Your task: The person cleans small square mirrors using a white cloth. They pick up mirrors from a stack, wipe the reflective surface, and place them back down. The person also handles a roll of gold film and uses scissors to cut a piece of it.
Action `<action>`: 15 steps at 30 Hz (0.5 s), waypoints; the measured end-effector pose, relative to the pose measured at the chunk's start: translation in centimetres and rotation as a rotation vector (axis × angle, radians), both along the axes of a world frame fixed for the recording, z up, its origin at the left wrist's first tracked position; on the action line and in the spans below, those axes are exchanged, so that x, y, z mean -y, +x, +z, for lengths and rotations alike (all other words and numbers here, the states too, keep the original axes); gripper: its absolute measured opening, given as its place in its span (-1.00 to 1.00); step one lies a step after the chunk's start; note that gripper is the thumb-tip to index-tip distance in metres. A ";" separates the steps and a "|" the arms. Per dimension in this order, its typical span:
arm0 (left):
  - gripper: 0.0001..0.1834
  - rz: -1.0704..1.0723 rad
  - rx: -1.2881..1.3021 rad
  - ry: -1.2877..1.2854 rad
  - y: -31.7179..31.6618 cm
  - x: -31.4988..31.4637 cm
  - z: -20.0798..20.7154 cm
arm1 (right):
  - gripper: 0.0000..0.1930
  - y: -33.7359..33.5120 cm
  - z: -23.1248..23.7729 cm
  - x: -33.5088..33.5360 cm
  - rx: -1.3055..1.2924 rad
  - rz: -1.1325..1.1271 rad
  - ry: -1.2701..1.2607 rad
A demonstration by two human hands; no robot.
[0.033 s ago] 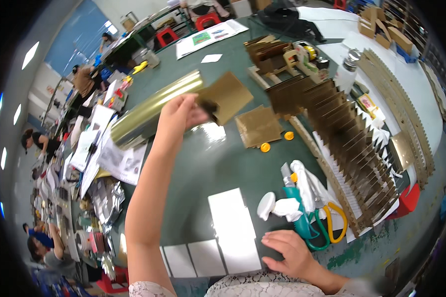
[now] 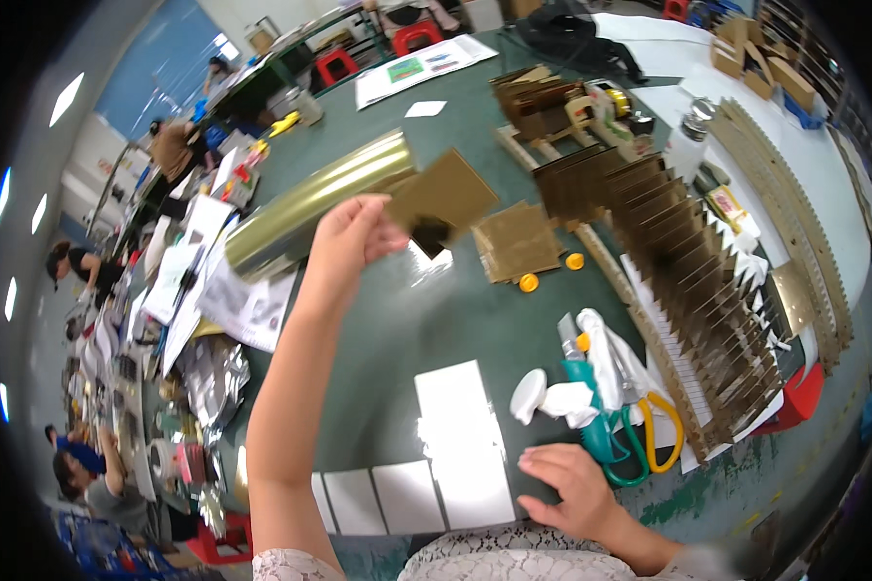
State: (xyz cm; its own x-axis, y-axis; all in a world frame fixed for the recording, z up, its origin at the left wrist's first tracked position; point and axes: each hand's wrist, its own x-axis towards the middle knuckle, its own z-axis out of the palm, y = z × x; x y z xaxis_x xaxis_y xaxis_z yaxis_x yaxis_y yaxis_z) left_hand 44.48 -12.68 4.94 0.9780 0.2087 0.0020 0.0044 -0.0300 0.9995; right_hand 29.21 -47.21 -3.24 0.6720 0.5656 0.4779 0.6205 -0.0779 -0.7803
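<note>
Pinched by one edge in my left hand (image 2: pixel 357 237) is a thin, square, gold-brown sheet (image 2: pixel 452 194), raised above the table with a dark reflection at its lower part. Beside it lies a small pile of similar square sheets (image 2: pixel 518 242). A large shiny gold roll (image 2: pixel 320 201) rests behind my left hand. My right hand (image 2: pixel 572 494) lies low at the front edge, fingers apart and holding nothing. Just left of it are white rectangular cards (image 2: pixel 467 455), several in a row. Green-handled scissors (image 2: pixel 630 450) and a teal utility knife (image 2: pixel 579 373) lie just beyond my right hand.
A slotted rack (image 2: pixel 688 281) of upright brown sheets fills the right side. Near the pile sit two yellow caps (image 2: pixel 528 283). White crumpled cloth (image 2: pixel 606 368), a white bottle (image 2: pixel 686 140) and printed papers (image 2: pixel 247 305) lie around. People work at tables on the left.
The view has shifted slightly, so the table things sit a little further right. The sheet in my left hand has turned slightly; my right hand stays at the front edge.
</note>
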 end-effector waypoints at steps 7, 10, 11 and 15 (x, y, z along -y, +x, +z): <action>-0.71 -0.048 -0.250 -0.303 -15.4 3.0 0.3 | -0.60 -0.9 0.8 -0.4 -0.362 -0.017 0.093; -0.71 -0.095 -0.258 -0.393 -18.9 3.5 -0.7 | -0.61 -1.4 2.0 -1.6 -0.621 0.030 0.269; -0.74 -0.036 -0.270 -0.398 -19.7 4.1 -0.7 | -0.62 -1.4 2.4 -2.0 -0.640 0.037 0.274; -0.75 -0.037 -0.266 -0.428 -21.7 4.2 -1.3 | -0.62 -1.9 3.1 -3.4 -0.697 0.069 0.314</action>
State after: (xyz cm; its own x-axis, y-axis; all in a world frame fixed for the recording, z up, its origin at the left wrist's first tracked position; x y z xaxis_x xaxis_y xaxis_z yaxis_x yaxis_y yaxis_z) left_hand 22.76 -16.93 3.64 0.9398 0.1011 -0.3265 0.2675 0.3771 0.8867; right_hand 27.34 -43.84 -0.13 0.8450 0.5252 0.1013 -0.0281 0.2328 -0.9721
